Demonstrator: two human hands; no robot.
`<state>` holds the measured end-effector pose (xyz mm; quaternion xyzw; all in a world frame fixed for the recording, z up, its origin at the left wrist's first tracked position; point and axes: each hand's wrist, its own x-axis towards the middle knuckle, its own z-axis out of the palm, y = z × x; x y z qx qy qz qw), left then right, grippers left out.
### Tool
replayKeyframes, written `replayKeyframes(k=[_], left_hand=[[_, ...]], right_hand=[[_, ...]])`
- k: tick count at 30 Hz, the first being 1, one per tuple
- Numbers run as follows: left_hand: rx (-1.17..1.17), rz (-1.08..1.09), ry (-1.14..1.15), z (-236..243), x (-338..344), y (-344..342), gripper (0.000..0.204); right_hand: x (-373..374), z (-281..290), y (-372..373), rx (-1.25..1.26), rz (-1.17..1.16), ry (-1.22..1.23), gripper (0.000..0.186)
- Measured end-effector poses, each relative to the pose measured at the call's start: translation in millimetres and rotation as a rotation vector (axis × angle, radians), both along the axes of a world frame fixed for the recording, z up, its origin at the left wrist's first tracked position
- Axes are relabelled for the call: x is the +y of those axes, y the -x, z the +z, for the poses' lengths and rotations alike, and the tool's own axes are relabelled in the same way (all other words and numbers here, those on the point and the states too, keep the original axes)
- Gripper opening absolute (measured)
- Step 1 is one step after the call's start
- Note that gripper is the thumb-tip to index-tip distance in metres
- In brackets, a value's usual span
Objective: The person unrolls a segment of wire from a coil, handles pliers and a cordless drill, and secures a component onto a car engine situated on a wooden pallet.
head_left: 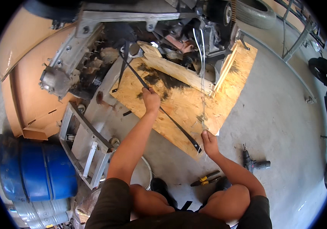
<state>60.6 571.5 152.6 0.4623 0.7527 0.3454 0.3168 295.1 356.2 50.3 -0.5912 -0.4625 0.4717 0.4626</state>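
Black strap (190, 138): gripped in left hand (151, 100), running from it toward eleven and half past four. Pale strands (203, 76), perhaps wire: gripped in right hand (210, 143), running toward twelve. Wooden board (190, 108): beneath both. Silvery drum (45, 212): view's eight o'clock, round printed emblems, beside blue drum (35, 168).

The board (224, 108) is pressed wood chips, pale and rough, with sooty matt stains; the planks (176, 71) are raw, unvarnished wood. The strap (187, 136) looks matt black, its material unclear, while the pale strands (202, 49) look smooth and slightly shiny. The machine frame (133, 16) is dull, grimy metal, the barrel (27, 168) smooth, glossy plastic, the floor (282, 114) smooth grey concrete, the sleeves (110, 202) matt cloth.
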Motion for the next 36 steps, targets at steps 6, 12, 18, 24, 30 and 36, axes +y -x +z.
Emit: replayKeyframes(k=[6,12,18,24,30,36], left_hand=[[0.476,-0.350,-0.813,-5,-77,-43,0.048],[-0.494,-0.969,0.179,-31,-126,-71,0.028],[-0.397,-0.916,0.205,-45,-133,-70,0.018],[-0.211,-0.832,0.160,-41,-141,-70,0.018],[-0.248,-0.875,0.304,-62,-149,-58,0.018],[-0.478,-0.781,0.351,-66,-172,-59,0.018]], right_hand=[[9,-11,-10,0.159,0.043,0.126,0.042],[10,0,-9,0.369,0.104,0.226,0.041],[-10,10,0,0.722,0.179,0.402,0.032],[-26,8,13,0.622,-0.095,0.276,0.022],[-30,6,9,0.100,-0.042,0.132,0.023],[-15,16,7,0.142,-0.042,0.265,0.016]])
